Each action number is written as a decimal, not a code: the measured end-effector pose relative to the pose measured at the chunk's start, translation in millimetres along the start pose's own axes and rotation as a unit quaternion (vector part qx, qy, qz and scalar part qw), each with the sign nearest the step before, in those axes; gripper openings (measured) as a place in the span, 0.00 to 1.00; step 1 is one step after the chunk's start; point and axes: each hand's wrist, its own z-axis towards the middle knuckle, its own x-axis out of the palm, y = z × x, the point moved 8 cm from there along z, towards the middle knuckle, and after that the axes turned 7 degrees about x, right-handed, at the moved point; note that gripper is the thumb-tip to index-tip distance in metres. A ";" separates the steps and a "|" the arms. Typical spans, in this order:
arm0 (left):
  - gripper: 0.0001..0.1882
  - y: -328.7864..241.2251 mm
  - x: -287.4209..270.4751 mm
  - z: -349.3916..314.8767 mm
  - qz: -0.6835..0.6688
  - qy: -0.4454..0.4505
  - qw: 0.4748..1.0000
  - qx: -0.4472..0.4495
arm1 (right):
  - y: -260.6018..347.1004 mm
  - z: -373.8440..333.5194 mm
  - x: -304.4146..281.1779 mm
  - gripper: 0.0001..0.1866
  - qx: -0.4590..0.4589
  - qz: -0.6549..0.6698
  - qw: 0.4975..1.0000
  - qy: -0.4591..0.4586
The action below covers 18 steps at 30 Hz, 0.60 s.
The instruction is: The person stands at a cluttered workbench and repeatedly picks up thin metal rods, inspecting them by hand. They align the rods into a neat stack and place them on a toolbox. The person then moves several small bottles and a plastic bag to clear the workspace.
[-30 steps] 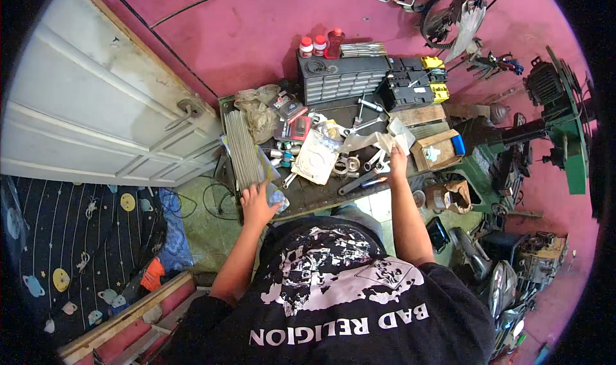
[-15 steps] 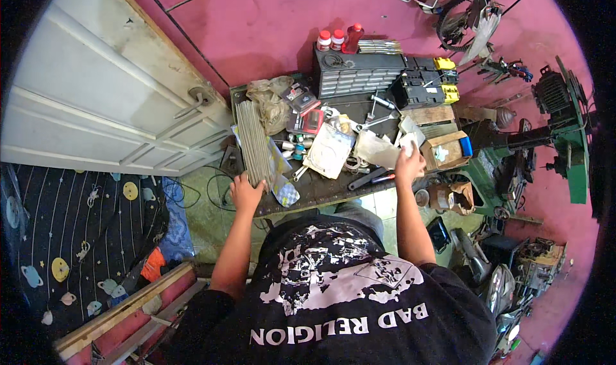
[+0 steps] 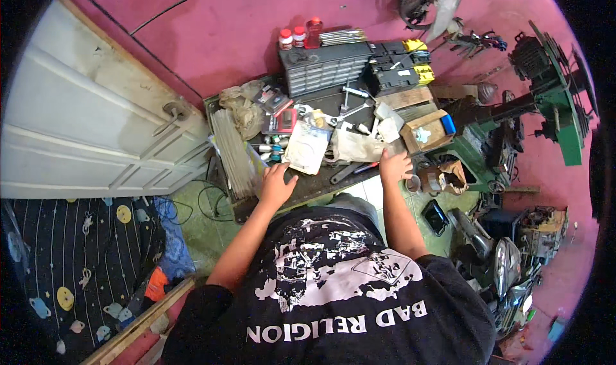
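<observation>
My left hand (image 3: 278, 184) is open over the bench's front edge, fingertips at the lower corner of a clear plastic bag with a flat white piece (image 3: 307, 148). To its left lies a bundle of long thin grey rods (image 3: 232, 152). My right hand (image 3: 394, 167) is also open, holding nothing, fingers apart at the front edge. Just beyond it are a crumpled white piece (image 3: 387, 130) and a pale plastic bag (image 3: 358, 147). Between my hands lies a dark-handled tool (image 3: 345, 173). A combination wrench (image 3: 354, 111) rests farther back.
Behind stand a grey drawer cabinet (image 3: 328, 69) and black-and-yellow cases (image 3: 393, 76). An open wooden box (image 3: 410, 129) sits at the right, before a green machine (image 3: 478, 150). A white door (image 3: 109, 108) closes in on the left. A brown paper bag (image 3: 452, 175) is right of the bench.
My left hand has moved right, off the grey rods to the flat bag. My right hand has let go of the crumpled white piece, which now lies on the bench, and drawn back toward me.
</observation>
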 end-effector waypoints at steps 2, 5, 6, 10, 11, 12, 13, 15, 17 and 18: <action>0.27 -16.9 19.2 27.5 -0.023 0.022 0.999 0.022 | -22.0 21.2 20.6 0.34 0.096 -0.067 0.972 0.204; 0.25 -52.4 45.6 80.4 -0.102 0.038 0.994 0.028 | -20.6 29.2 13.9 0.33 0.042 -0.020 0.975 0.218; 0.25 -60.5 58.8 94.0 -0.143 0.061 0.988 0.001 | -18.9 30.0 13.3 0.33 0.016 -0.023 0.977 0.212; 0.23 -59.8 116.9 119.5 -0.005 0.166 0.979 -0.118 | 1.0 20.5 2.0 0.27 -0.133 -0.002 0.977 0.166; 0.23 -59.3 127.9 119.6 0.007 0.180 0.976 -0.124 | 0.6 21.8 8.9 0.26 -0.144 0.017 0.971 0.192; 0.22 -57.8 137.4 118.7 0.019 0.192 0.972 -0.131 | -0.9 22.4 12.5 0.24 -0.163 0.037 0.964 0.209; 0.22 -55.6 143.5 116.0 0.012 0.191 0.973 -0.131 | -4.3 23.0 13.9 0.23 -0.173 0.091 0.953 0.233; 0.21 -44.3 144.9 110.6 -0.021 0.131 0.987 -0.089 | 1.0 23.0 8.5 0.20 -0.190 0.158 0.930 0.272; 0.18 -40.9 134.7 103.8 -0.040 0.076 0.994 -0.063 | 7.2 27.0 -4.5 0.16 -0.193 0.185 0.917 0.297; 0.17 -44.9 123.2 99.3 -0.066 0.043 0.995 -0.054 | 7.3 34.4 -6.4 0.14 -0.228 0.198 0.916 0.264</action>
